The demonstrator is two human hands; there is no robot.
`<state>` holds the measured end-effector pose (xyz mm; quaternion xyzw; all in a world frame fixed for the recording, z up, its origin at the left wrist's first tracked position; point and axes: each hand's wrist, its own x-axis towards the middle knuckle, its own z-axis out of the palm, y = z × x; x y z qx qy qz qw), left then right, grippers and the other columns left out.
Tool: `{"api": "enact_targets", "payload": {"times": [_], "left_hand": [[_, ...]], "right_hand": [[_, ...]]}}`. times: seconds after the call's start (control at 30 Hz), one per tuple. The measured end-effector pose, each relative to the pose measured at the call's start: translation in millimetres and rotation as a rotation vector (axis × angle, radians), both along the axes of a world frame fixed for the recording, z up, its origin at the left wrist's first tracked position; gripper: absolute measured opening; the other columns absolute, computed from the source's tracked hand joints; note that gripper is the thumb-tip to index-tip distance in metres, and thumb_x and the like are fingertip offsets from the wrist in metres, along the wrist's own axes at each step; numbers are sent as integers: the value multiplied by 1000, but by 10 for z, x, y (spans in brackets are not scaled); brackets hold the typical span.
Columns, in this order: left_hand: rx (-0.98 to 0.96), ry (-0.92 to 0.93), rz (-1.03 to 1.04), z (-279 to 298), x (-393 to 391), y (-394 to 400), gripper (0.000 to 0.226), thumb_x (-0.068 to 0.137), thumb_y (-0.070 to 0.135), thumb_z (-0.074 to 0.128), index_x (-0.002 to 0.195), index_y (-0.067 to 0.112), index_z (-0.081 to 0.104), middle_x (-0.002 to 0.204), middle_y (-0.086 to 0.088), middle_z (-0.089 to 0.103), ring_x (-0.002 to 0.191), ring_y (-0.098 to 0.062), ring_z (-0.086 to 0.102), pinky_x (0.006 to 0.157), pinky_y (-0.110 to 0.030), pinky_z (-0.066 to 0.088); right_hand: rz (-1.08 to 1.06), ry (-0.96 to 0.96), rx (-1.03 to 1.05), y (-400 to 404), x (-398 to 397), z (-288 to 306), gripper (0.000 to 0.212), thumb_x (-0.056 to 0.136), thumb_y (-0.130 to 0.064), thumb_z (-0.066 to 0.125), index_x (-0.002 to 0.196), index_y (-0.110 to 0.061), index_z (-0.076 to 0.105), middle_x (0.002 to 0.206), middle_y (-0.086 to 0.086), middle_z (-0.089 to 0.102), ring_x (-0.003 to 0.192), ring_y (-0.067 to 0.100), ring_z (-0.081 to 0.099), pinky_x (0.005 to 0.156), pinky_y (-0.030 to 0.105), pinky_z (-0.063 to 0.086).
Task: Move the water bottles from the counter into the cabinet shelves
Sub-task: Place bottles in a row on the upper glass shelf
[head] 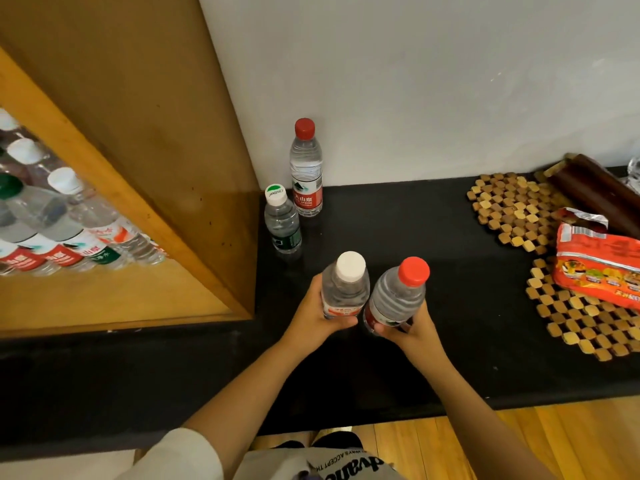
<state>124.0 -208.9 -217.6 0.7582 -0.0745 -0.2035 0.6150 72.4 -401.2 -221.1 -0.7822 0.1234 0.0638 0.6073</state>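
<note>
Head view: two clear, seemingly full bottles (346, 289)

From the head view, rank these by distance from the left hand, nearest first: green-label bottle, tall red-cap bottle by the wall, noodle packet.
From the left hand:
1. Green-label bottle, just beyond it, beside the cabinet.
2. Tall red-cap bottle, farther back against the wall.
3. Noodle packet, far off to the right on the woven mat.
</note>
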Motion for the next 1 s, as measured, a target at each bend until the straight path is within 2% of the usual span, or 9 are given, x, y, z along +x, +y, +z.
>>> {"api": "enact_targets", "payload": {"times": [0.1,0.23,0.43,0.5,0.57,0.67,0.73,0.87,1.0], "left_hand": [[-11,5,-31,-1,-28,54,79,69,8,78,121,47,33,127,21,45,117,18,43,85,0,37],[-46,65,-96,20,-147,242,79,70,5,77,124,41,32,130,17,45,120,10,45,91,-9,41],[-106,86,-109,278,-370,679,78,69,10,74,127,37,30,136,3,46,126,-6,46,103,-23,40],[-127,74,-120,407,-439,882,77,70,12,74,130,35,30,136,6,46,127,-4,46,101,-17,40],[-173,78,-104,567,-518,1093,80,71,16,77,134,30,29,135,6,48,126,-6,47,100,-19,42],[-255,76,-48,842,-636,1449,93,64,34,80,139,16,28,131,4,56,125,-12,50,97,-22,45],[-285,68,-10,1046,-698,1676,93,61,40,81,136,15,33,129,6,58,122,-13,53,95,-22,46],[-335,7,111,1479,-768,2088,91,51,48,85,125,19,41,119,9,65,112,-12,60,84,-18,50],[-379,-141,150,2006,-746,2428,84,55,44,83,121,13,43,112,7,69,104,-11,65,81,-17,51]], "right_hand": [[62,1,-36,32,-89,-17,72,72,-4,74,132,-20,37,120,-19,49,114,-3,49,98,19,38],[91,-23,-26,153,-260,1,73,69,-1,75,125,-32,39,121,-19,52,116,-9,49,89,9,42],[138,-71,6,497,-376,239,71,67,-9,77,119,-41,41,117,-22,57,113,-10,52,86,8,45],[176,-95,18,646,-384,380,69,64,-17,78,118,-40,42,115,-25,59,114,-9,52,86,5,44],[222,-123,41,820,-397,553,68,60,-34,78,118,-42,43,119,-30,57,116,-6,52,87,6,44],[290,-175,40,1139,-401,828,67,59,-57,76,118,-55,44,123,-31,55,115,-6,53,88,6,43],[331,-204,47,1357,-391,1015,65,60,-59,75,117,-61,43,124,-31,54,115,-7,53,87,5,42],[414,-285,54,1765,-325,1426,65,60,-60,75,118,-60,44,122,-29,57,113,-6,54,86,6,42],[482,-397,56,2113,-212,1948,66,61,-62,74,119,-57,45,121,-27,59,111,-5,57,85,6,44]]}}
